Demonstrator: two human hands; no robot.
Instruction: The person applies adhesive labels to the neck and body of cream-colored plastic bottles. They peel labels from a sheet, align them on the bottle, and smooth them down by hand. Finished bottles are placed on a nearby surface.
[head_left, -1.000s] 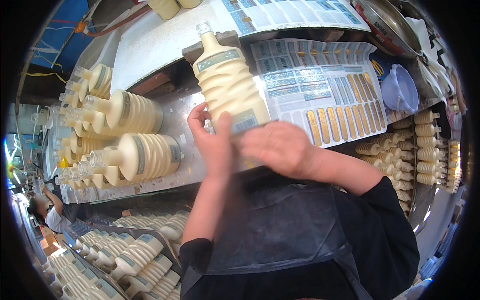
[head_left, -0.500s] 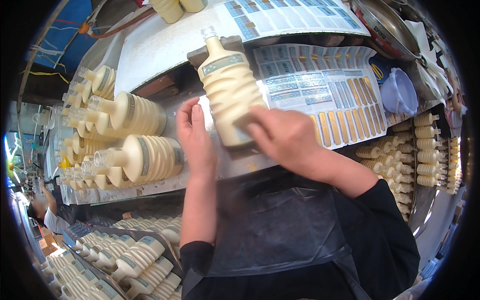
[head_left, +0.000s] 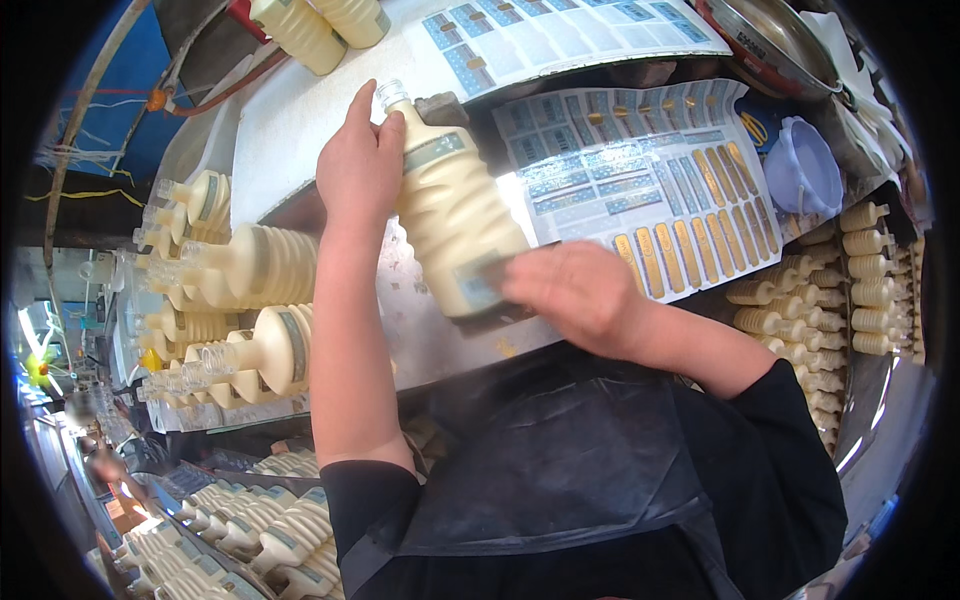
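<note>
A cream-coloured ribbed bottle (head_left: 450,210) with a clear threaded neck leans at a slant on the table in front of me, its neck pointing away. A label band lies across its shoulder, and a small bluish label (head_left: 482,281) sits near its base. My left hand (head_left: 362,165) is at the neck from the left, thumb over the shoulder and fingers along the neck's side. At the base, my right hand (head_left: 575,295) meets the edge of the small label; its fingertips are smeared by motion. Whether anything is between those fingers does not show.
Sticker sheets (head_left: 600,200) with blue and gold labels lie to the right, beside a lilac bucket (head_left: 802,170). Several cream bottles (head_left: 265,265) lie on their sides at the left. More bottles (head_left: 785,290) are stacked at the right. A stone block (head_left: 440,110) sits behind the bottle.
My left hand has moved up from beside the bottle's lower body to its neck. My right hand has stayed near the base, now by the small label's right edge.
</note>
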